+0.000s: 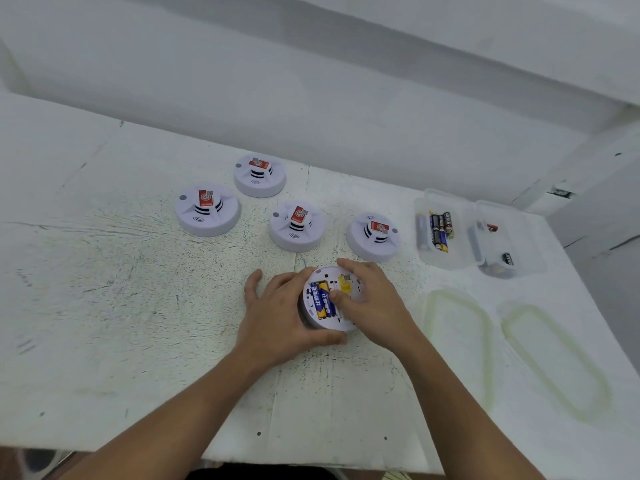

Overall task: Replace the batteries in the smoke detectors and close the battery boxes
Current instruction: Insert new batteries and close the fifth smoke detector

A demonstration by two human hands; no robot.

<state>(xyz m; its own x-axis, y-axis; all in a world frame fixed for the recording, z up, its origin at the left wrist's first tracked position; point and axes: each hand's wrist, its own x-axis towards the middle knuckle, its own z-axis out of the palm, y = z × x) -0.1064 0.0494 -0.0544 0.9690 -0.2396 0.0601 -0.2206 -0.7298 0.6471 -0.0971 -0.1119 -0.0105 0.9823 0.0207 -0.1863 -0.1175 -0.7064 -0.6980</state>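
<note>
Worktop [104,306]: white, scuffed, wall along its far edge.

Toward the far edge, mid-worktop: four smoke detectors [297,225] in a loose row, each standing face up, red label on top. None in hand.

Right end of the worktop: two clear plastic boxes [420,209] side by side, open, loose spare cells in both. Two lids [457,341] flat nearer the front edge, apart from the boxes.

Centre, nearer the front edge: upturned smoke detector [341,323], back side up, compartment uncovered; no cover in sight.

Left hand [277,313]: fingers curled round the detector's left rim, thumb hooked under its near edge, gripping it steady.

Right hand [377,303]: fingers curved over the far-right rim, holding that side.

Blue-and-yellow batteries [323,299] seated in the compartment's left half, long axis running roughly far edge to front edge, slightly skewed.

Right thumb [337,295]: tip against the right flank of the nearer-right cell, so the cells just left of it. Right hand plainly the working one.

Judged next: prising or seating a cell, sideways across its axis. Direction unclear. Risk of the cell springing out.
</note>
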